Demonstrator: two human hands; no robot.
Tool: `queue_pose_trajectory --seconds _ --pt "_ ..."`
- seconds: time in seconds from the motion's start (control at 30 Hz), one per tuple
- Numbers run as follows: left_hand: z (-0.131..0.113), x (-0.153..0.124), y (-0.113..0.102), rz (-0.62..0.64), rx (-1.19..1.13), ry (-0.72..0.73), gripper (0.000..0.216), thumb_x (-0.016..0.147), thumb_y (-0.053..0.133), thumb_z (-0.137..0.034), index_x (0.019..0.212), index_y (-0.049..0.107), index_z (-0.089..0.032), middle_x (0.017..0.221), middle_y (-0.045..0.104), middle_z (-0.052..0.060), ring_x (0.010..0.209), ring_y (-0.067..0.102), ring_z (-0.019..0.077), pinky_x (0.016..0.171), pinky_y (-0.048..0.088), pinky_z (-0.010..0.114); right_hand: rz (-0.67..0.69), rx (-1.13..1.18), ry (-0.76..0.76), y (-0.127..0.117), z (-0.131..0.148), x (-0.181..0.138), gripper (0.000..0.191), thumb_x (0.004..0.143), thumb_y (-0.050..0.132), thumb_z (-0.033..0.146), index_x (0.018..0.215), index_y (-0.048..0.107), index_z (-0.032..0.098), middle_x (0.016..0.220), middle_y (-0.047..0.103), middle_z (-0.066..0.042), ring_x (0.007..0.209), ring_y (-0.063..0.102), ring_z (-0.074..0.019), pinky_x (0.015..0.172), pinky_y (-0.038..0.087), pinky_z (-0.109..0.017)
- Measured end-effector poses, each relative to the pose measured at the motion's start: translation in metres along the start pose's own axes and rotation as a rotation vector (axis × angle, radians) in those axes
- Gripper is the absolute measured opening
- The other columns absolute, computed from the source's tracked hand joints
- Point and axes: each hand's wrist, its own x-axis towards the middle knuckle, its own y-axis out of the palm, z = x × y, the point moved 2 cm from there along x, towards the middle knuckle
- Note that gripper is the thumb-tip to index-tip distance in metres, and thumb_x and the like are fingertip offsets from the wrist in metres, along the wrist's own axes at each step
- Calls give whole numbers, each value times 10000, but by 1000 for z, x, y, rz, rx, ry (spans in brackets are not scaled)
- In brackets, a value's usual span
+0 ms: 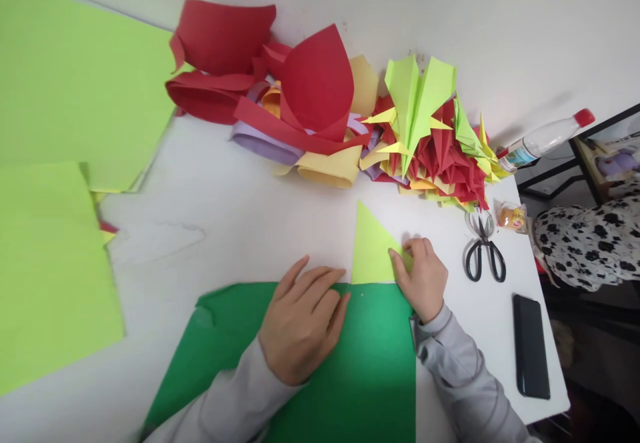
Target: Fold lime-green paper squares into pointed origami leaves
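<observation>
A folded lime-green paper triangle (373, 249) lies on the white table, its lower edge along the top of a dark green sheet (370, 363). At the triangle's right corner, my right hand (424, 276) has its thumb and bent fingers closed on the paper. My left hand (305, 316) rests palm down over the green sheet, fingers stretched out and somewhat apart, just left of the triangle. It holds nothing.
Large lime sheets (55, 96) cover the left side. Curled red paper (320, 79) and a heap of folded paper planes (440, 149) line the wall. At right are scissors (484, 249), a black phone (531, 346), a wrapped snack (511, 217) and a leaning bottle (545, 139).
</observation>
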Motion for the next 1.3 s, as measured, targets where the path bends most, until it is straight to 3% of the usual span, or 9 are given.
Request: queue_pose_trajectory --seconds 0.07,0.17,0.33,0.5,0.7,0.93,1.13,1.3 --pt "4 4 -4 -42 67 -21 187 833 578 -99 656 571 -161 944 727 101 813 643 204 974 431 468 6 -6 6 0 0 0 288 904 472 471 889 552 195 852 588 -28 656 550 -141 537 320 -246" --pt "10 5 -5 -71 152 -43 123 834 536 -48 842 621 -136 1061 701 140 879 644 227 955 438 469 11 -14 8 0 0 0 278 907 474 463 887 546 196 858 592 -26 670 557 -146 541 319 -250" --pt "6 -4 11 110 92 145 230 874 466 -100 993 657 -148 1145 677 114 1078 592 256 1046 358 487 15 -28 5 0 0 0 278 907 476 469 892 544 200 869 595 -24 684 563 -149 551 324 -254" --pt "3 -7 22 207 147 147 256 920 475 -253 1060 675 -175 1185 666 73 1107 583 266 1124 212 543 29 -37 11 0 1 1 276 909 484 464 907 549 196 880 593 -26 700 565 -152 558 332 -252" --pt "-1 -5 27 238 167 276 293 931 421 -163 1013 701 -126 1195 661 100 1191 546 261 1158 128 548 0 -91 -22 0 3 -1 307 919 476 452 1111 587 240 892 563 -33 668 536 -150 538 313 -255" --pt "-6 0 31 273 274 379 330 924 406 -138 921 734 -105 1162 670 139 1128 582 273 1126 244 546 -107 -39 -105 2 2 -4 299 945 458 410 1087 671 256 795 529 -44 732 483 -165 629 344 -268" --pt "-9 4 29 295 295 397 310 911 426 -123 930 735 -98 1137 676 156 1099 594 283 1071 343 551 -84 -73 -198 -3 7 -9 348 933 461 450 1166 639 262 1008 565 -100 898 471 -227 729 351 -334" --pt "-8 2 31 286 319 402 331 929 399 -137 947 728 -101 1146 672 157 1107 592 284 1043 379 542 -58 -71 -167 -4 9 -9 319 931 472 432 1145 652 279 1025 564 -100 908 463 -232 727 351 -335"
